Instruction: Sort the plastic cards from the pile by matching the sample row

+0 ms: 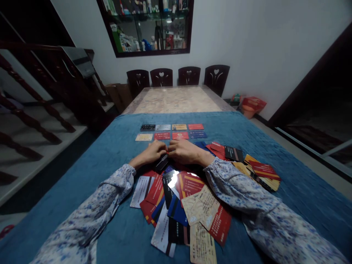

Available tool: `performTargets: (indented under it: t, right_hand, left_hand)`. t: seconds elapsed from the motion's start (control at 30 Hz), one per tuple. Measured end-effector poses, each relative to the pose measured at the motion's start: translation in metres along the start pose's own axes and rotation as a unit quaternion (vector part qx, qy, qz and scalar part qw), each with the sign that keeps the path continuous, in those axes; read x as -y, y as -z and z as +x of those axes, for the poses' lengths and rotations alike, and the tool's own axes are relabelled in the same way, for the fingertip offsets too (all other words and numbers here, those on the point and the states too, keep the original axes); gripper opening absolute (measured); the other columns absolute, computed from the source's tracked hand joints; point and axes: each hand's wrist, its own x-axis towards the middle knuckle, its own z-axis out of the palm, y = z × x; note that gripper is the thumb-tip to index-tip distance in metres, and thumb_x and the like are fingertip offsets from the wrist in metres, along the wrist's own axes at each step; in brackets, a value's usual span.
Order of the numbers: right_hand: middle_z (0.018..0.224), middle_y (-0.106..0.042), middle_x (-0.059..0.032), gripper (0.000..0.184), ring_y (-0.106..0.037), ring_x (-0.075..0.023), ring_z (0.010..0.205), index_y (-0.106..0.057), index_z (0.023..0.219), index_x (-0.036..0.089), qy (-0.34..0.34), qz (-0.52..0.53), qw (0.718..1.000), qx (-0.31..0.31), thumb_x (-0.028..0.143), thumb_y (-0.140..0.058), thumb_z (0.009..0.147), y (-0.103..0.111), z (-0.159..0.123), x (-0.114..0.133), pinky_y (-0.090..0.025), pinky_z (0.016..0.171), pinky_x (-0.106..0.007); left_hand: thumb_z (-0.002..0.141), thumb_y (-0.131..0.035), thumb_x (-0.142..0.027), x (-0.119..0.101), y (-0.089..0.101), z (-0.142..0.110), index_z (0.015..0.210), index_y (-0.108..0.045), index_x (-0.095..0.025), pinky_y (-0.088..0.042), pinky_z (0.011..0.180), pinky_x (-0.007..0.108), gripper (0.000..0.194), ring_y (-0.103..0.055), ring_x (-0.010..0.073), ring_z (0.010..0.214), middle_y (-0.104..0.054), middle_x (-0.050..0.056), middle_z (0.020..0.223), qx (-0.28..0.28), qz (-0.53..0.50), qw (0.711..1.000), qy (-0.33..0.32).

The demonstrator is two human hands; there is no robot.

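Observation:
My left hand [152, 153] and my right hand [184, 151] meet, knuckles up, at the middle of a blue cloth [275, 157]. Their fingers are curled together around a black card [161, 162] that sticks out below them. A loose heap of plastic cards [181, 205], red, blue, black, white and beige, lies between my forearms. Beyond my hands, two neat rows of cards [172, 132] are laid flat on the cloth. More cards [255, 168] are scattered to the right of my right wrist.
A marble table top [176, 99] extends past the cloth, with several dark chairs [189, 75] along its far end. A wooden stair rail [41, 91] stands left. A glass cabinet [148, 25] hangs on the wall; a red container [251, 104] sits on the floor right.

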Motion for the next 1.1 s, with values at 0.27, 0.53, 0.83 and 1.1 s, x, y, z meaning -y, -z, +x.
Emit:
performTargets:
  t: [0.27, 0.53, 0.83, 1.1]
  right_hand:
    - [0.093, -0.072, -0.0096, 0.021, -0.054, -0.0214, 0.091, -0.074, 0.100, 0.017, -0.027, -0.049, 0.998, -0.019, 0.021, -0.053, 0.100, -0.004, -0.004, -0.006, -0.034, 0.080, -0.036]
    - [0.090, -0.072, -0.0114, 0.019, -0.053, -0.0238, 0.093, -0.073, 0.096, 0.015, -0.100, -0.075, 0.992, -0.001, 0.021, -0.055, 0.095, 0.004, -0.005, -0.001, -0.032, 0.084, -0.038]
    - [0.091, -0.072, -0.0125, 0.016, -0.054, -0.0254, 0.096, -0.071, 0.093, 0.015, -0.161, -0.064, 0.985, -0.005, 0.018, -0.060, 0.082, 0.010, -0.008, -0.003, -0.031, 0.081, -0.037]
    - [0.095, -0.073, -0.0112, 0.015, -0.056, -0.0242, 0.095, -0.071, 0.094, 0.017, -0.190, -0.024, 0.982, -0.005, 0.016, -0.060, 0.083, 0.009, -0.013, -0.009, -0.031, 0.080, -0.035]
  left_hand:
    - [0.086, -0.059, -0.027, -0.006, 0.018, -0.005, 0.084, -0.074, -0.017, -0.049, 0.086, 0.033, 0.018, -0.065, 0.0203, 0.085, -0.075, 0.005, 0.088, -0.035, -0.031, 0.999, -0.011]
    - [0.084, -0.068, -0.049, -0.020, 0.029, -0.011, 0.079, -0.074, -0.018, -0.046, 0.081, 0.031, 0.032, -0.061, 0.0193, 0.081, -0.073, 0.004, 0.081, -0.004, -0.024, 0.999, -0.047]
    - [0.084, -0.069, -0.042, -0.026, 0.028, -0.012, 0.088, -0.078, -0.017, -0.045, 0.071, 0.027, 0.028, -0.062, 0.0173, 0.073, -0.074, 0.004, 0.080, 0.028, -0.018, 0.999, -0.038]
    - [0.084, -0.068, -0.033, -0.021, 0.030, -0.013, 0.090, -0.081, -0.019, -0.051, 0.079, 0.029, 0.020, -0.069, 0.0197, 0.082, -0.080, 0.005, 0.089, -0.008, -0.041, 0.998, -0.040]
